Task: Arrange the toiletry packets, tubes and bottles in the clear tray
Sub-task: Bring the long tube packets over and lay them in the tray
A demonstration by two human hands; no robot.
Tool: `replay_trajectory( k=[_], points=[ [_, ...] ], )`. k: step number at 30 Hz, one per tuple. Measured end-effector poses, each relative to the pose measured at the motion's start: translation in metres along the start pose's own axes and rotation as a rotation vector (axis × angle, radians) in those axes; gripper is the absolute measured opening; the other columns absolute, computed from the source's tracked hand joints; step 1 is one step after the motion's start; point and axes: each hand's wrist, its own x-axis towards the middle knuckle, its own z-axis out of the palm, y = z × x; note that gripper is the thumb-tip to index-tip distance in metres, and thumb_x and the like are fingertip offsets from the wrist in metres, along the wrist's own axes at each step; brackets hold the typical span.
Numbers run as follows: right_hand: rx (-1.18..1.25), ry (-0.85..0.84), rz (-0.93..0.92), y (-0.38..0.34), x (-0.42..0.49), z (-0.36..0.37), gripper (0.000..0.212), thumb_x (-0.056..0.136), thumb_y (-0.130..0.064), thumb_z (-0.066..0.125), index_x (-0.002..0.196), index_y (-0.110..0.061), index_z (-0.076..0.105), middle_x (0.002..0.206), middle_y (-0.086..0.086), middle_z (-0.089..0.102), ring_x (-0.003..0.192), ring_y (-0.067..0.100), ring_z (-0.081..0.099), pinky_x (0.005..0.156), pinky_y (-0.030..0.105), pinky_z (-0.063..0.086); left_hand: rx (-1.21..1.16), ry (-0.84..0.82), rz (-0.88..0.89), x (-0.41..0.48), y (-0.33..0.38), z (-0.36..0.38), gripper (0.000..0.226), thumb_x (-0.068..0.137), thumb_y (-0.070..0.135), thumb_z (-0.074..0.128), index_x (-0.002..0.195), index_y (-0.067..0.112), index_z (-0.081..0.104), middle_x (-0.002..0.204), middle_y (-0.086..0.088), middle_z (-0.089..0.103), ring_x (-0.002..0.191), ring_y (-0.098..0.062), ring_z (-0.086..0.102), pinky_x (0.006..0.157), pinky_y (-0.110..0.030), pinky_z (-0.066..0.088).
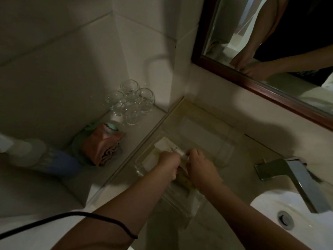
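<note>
**Both hands closed on packets in the clear tray, dim light**

Counter (252, 152): pale stone, runs along the wall under the wood-framed mirror (255, 82). White basin (266, 210) set at the counter's right end, metal faucet (295, 179) over its rim, drain visible in the bowl. The mirror reflects the person's forearms and hands.

Side ledge (140, 130): joins the counter's left edge, separated from it by a thin strip. In its far corner, a cluster of clear drinking glasses (131, 101), touching one another. Nearer along the ledge, a folded pink cloth (103, 143). A blue-and-white bottle (41, 156), blurred, lies at the ledge's left side.

Clear tray (144, 166): sits on the counter against its left edge, between ledge and faucet. Walls transparent, hard to trace in places. Contents: white packets (163, 143) at the far end; yellowish items (183, 177) below the hands, too blurred to identify.

Left hand (169, 164): over the tray, fingers curled shut on a white packet edge. A black cord crosses the left forearm.

Right hand (200, 166): just beside the left, nearly touching it, fingers pinched down on the same group of packets. Exact grip of either hand is partly hidden by the knuckles.
</note>
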Motion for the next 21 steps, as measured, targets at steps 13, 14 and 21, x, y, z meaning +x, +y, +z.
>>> replay_trajectory(
  k=[13, 14, 21],
  points=[
    [-0.152, 0.188, -0.079, -0.001, 0.000, 0.015, 0.035, 0.084, -0.010, 0.051, 0.117, -0.019, 0.058, 0.111, 0.005, 0.064, 0.096, 0.028, 0.060, 0.077, 0.038, 0.049, 1.189, 0.137, 0.697, -0.042, -0.005, -0.045, 0.054, 0.088, 0.021, 0.046, 0.140, 0.008, 0.036, 0.147, -0.017, 0.035, 0.135, -0.032, 0.035, 0.108, -0.040, 0.037],
    [-0.177, 0.203, -0.097, -0.002, -0.003, 0.017, 0.036, 0.083, -0.011, 0.054, 0.117, -0.019, 0.060, 0.112, 0.004, 0.065, 0.096, 0.027, 0.060, 0.078, 0.038, 0.050, 1.368, 0.093, 0.726, -0.038, -0.009, -0.047, 0.058, 0.091, 0.021, 0.043, 0.145, 0.007, 0.027, 0.155, -0.016, 0.024, 0.143, -0.034, 0.020, 0.116, -0.041, 0.026],
    [-0.198, 0.218, 0.047, 0.010, -0.014, 0.018, 0.039, 0.085, -0.010, 0.055, 0.120, -0.025, 0.057, 0.110, 0.002, 0.059, 0.092, 0.023, 0.059, 0.068, 0.032, 0.048, 1.734, -0.123, 0.713, -0.020, -0.012, -0.058, 0.060, 0.097, 0.027, 0.039, 0.151, 0.022, 0.013, 0.162, -0.008, -0.004, 0.148, -0.031, -0.009, 0.120, -0.046, 0.008]
  ],
)
